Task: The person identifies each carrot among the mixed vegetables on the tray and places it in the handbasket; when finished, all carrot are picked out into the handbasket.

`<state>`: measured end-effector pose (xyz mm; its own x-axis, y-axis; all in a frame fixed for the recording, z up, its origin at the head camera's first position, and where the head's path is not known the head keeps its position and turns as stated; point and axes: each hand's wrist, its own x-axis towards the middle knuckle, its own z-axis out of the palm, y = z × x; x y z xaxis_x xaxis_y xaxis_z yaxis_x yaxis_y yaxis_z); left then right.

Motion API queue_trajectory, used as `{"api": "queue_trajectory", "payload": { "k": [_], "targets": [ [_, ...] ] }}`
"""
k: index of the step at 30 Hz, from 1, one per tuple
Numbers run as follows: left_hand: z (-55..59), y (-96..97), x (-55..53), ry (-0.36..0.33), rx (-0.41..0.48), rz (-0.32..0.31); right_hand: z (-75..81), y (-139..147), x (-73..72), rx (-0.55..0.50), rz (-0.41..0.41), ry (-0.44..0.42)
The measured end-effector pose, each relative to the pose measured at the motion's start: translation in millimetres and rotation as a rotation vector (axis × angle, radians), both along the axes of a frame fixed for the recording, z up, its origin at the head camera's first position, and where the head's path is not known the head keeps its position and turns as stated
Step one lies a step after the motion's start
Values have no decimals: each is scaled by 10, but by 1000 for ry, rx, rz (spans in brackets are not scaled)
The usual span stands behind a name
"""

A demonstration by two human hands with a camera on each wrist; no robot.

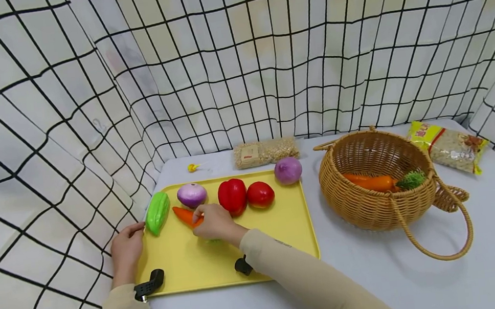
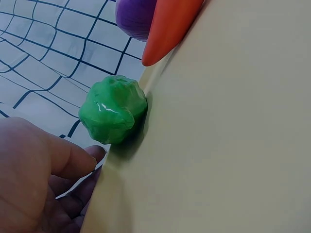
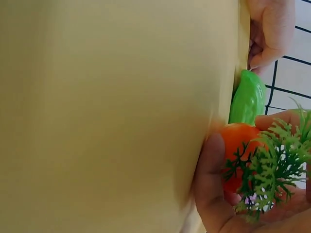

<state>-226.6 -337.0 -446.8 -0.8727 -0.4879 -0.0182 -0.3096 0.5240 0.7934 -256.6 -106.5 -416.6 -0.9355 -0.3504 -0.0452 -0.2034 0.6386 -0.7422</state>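
Note:
My right hand (image 1: 214, 222) grips a toy carrot (image 1: 184, 216) near its leafy end, over the yellow tray (image 1: 182, 265). In the right wrist view, thumb and fingers wrap the carrot's thick end (image 3: 238, 133), and green fronds (image 3: 272, 170) stick out toward the camera. My left hand (image 1: 127, 247) holds the tray's left rim, its fingertips at the edge. Just beyond those fingertips lies a green bumpy vegetable (image 1: 158, 213), seen end-on in the left wrist view (image 2: 112, 109). A purple eggplant-like piece (image 1: 192, 195), a red bell pepper (image 1: 232, 197) and a tomato (image 1: 261, 195) lie along the tray's far side.
A purple onion (image 1: 288, 170) sits at the tray's far right corner. To the right, a wicker basket (image 1: 361, 212) holds another carrot (image 1: 369, 182). Behind are a bag of grains (image 1: 267, 152), a yellow-red packet (image 1: 450, 147) and a small yellow item (image 1: 192, 167). Black netting surrounds the table.

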Motion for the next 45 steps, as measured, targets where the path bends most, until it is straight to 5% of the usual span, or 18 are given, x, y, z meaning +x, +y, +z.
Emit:
{"api": "queue_trajectory", "payload": {
  "k": [13, 23, 33, 45],
  "targets": [
    [11, -43, 30, -12, -12, 1, -7, 132, 150, -25, 97, -2],
    [47, -22, 44, -7, -3, -14, 274, 415, 271, -114, 138, 87],
    [5, -34, 37, -15, -3, -15, 446, 885, 346, -246, 130, 68],
    [12, -12, 1, -23, -22, -19, 583, 1680, 215, -315, 60, 172]
  ]
}}
